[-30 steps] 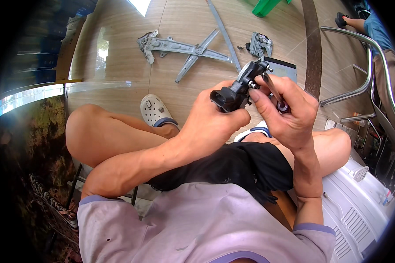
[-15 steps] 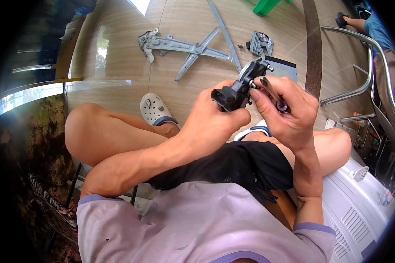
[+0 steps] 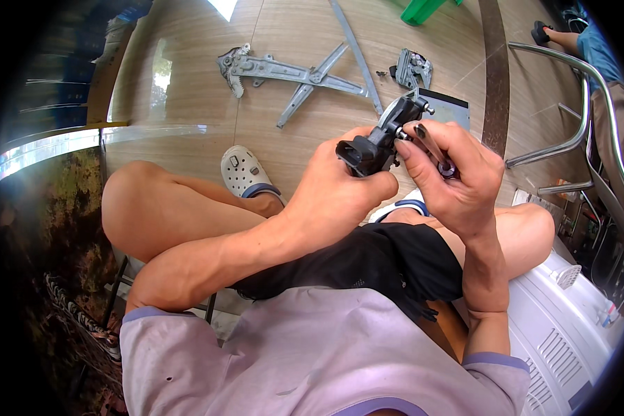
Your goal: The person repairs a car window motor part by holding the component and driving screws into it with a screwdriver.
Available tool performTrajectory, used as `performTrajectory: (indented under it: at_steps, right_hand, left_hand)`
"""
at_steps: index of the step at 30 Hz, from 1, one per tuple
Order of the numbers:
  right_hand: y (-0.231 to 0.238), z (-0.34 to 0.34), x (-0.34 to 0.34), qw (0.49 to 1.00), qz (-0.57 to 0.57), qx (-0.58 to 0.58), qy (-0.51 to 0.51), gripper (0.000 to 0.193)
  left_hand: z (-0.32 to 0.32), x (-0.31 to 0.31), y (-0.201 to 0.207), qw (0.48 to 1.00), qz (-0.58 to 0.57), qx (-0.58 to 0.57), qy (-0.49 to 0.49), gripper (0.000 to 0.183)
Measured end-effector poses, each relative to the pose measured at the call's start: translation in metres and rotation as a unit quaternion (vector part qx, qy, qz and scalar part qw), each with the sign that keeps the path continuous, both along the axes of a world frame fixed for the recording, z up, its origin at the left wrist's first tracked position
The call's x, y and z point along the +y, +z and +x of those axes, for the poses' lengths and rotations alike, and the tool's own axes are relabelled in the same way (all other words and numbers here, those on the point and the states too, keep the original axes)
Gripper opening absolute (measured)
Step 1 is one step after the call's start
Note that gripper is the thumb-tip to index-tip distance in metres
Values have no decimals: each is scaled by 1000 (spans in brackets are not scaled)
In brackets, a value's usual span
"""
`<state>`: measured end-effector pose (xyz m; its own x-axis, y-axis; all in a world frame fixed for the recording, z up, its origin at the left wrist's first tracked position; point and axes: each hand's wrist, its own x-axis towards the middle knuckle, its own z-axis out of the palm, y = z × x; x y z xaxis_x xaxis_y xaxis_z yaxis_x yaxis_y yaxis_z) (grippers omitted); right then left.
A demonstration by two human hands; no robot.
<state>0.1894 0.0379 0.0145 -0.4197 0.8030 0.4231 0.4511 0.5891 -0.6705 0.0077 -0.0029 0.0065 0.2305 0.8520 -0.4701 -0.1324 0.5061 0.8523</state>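
Observation:
My left hand (image 3: 353,177) is closed around a black window regulator motor (image 3: 376,147), with its hollow connector socket facing me. Silver bolts stick out of the motor's right side. At the middle bolt (image 3: 401,134), the thumb and index finger of my right hand (image 3: 459,177) are pinched together. A slim metal tool, apparently a wrench (image 3: 433,147), lies tucked across the same hand, its round end near the curled fingers. The fingers cover part of it.
On the tiled floor ahead lie a grey metal window regulator (image 3: 291,73), a long metal strip (image 3: 357,52), a latch-like metal part (image 3: 414,67) and a flat grey box (image 3: 445,107). A chrome chair frame (image 3: 582,104) stands at right, near another person's leg (image 3: 565,38). A white appliance (image 3: 548,326) is beside me.
The motor has shifted very slightly to the right in my left hand. Both hands keep their grips, and the floor parts lie as before.

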Motion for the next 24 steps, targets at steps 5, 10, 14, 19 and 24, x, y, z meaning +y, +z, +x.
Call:
performTrajectory:
  at_steps: [5,10,14,19,24]
  right_hand:
    - [-2,0,0,1000,-2,7,2,25]
    - [-1,0,-1,1000,-16,13,-4,26]
    - [0,1,-1,1000,-22,2,-6,26]
    - [0,1,0,1000,-15,-1,-4,24]
    - [0,1,1,1000,1,-24,-1,22]
  left_hand:
    - [1,-1,0,1000,10,-7,17,6]
    - [0,0,1,1000,8,2,4,6]
    - [0,0,1,1000,11,0,7,7]
    - [0,0,3,1000,-7,-7,5,14]
    - [0,-1,1,1000,-16,-8,-1,20]
